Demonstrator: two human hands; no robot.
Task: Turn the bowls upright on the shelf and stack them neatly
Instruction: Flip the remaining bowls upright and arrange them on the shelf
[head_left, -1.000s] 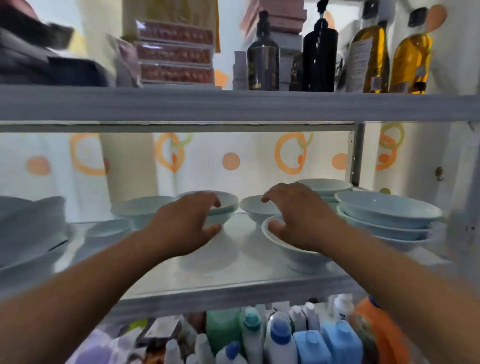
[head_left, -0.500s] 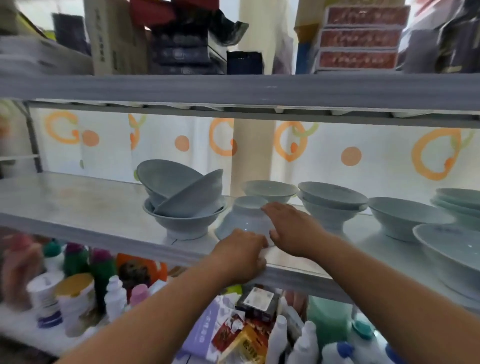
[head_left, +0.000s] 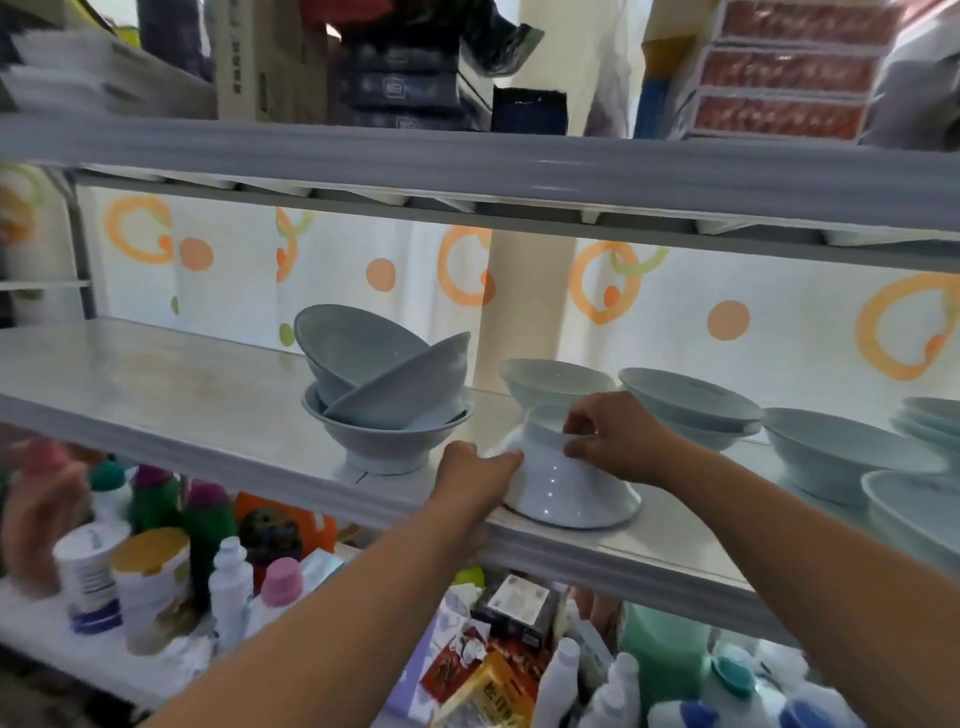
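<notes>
The left hand (head_left: 475, 475) and right hand (head_left: 615, 439) grasp one glossy pale-blue upside-down bowl (head_left: 563, 486) on the shelf (head_left: 182, 395); beside it, three grey bowls (head_left: 387, 395) sit crookedly nested.

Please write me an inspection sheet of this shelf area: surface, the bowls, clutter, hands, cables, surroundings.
Surface: middle shelf, pale, bare on its left part.
Job's things: upside-down bowl near the front edge; bowl pile with two bowls tilted inside an upright one; upright bowls further right.
Clutter: nothing seen on the middle shelf besides bowls.
Hands: left hand touches the upside-down bowl's left side; right hand pinches its raised foot.
Cables: nothing seen.
Surroundings: boxes on the upper shelf; bottles and packets below; dotted curtain behind.
</notes>
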